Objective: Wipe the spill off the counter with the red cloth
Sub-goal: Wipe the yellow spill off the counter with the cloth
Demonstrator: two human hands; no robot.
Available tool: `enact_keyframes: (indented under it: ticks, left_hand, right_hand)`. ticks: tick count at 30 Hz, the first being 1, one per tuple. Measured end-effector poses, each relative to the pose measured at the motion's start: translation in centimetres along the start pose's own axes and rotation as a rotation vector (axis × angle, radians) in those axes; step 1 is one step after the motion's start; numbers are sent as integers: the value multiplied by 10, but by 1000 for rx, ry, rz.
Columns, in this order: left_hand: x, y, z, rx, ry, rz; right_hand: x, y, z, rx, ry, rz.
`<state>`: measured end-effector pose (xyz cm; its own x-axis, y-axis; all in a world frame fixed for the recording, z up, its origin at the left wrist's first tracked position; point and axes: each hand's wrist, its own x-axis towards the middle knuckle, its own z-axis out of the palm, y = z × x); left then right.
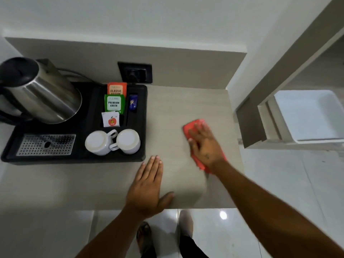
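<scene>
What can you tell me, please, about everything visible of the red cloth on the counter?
The red cloth is a soft-looking, plain coral-red fabric, lying flat on the pale grey counter near its right edge, right of the black tray. The right hand is spread palm-down across it, covering its middle, so only the far rounded corner and a strip near the wrist show. It looks slightly blurred. The left hand rests on the counter apart from it. No spill is discernible beside it.
</scene>
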<state>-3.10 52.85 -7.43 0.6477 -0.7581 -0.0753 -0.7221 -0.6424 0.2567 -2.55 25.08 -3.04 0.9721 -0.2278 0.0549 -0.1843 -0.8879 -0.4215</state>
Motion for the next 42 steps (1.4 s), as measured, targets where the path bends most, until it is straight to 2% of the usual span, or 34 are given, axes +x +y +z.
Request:
enact_keyframes:
  ticks: [3, 7, 10, 13, 15, 18, 20, 23, 25, 28, 34, 38, 42]
  left_hand:
    - [29, 0, 17, -17, 14, -26]
    - [20, 4, 4, 12, 22, -38]
    - [10, 12, -7, 9, 46, -4]
    - [-6, 9, -16, -6, 58, 9]
    - [-20, 4, -21, 7, 73, 8]
    - [-31, 4, -24, 11, 71, 3]
    - [-29, 10, -21, 9, 76, 8]
    - [-28, 7, -17, 41, 52, -6]
    - [-28, 5, -22, 48, 40, -9]
    - [-26, 10, -29, 46, 16, -30]
    - [-30, 14, -39, 59, -80, -50]
    - [-30, 14, -38, 90, -102, -43]
    - [-21, 19, -38, 80, -134, -8]
  right_hand:
    - [13, 13, 30, -5, -51, -96]
    - [70, 29, 5, -11, -7, -17]
    - [120, 52, -30, -16, 61, 103]
    - [144, 60, -51, 10, 135, 355]
    - [143, 54, -49, 112, 201, 508]
    - [142, 46, -43, 239, 277, 606]
    - [140, 47, -43, 215, 264, 633]
    - [111, 36, -30, 102, 180, 445]
    - [60, 18, -18, 85, 138, 321]
    - [-36, -10, -5, 37, 105, 245]
    - [-179, -25, -3, 11, 68, 348]
    - [-186, -17, -4, 40, 117, 438]
    - [-150, 9, -18, 79, 134, 479]
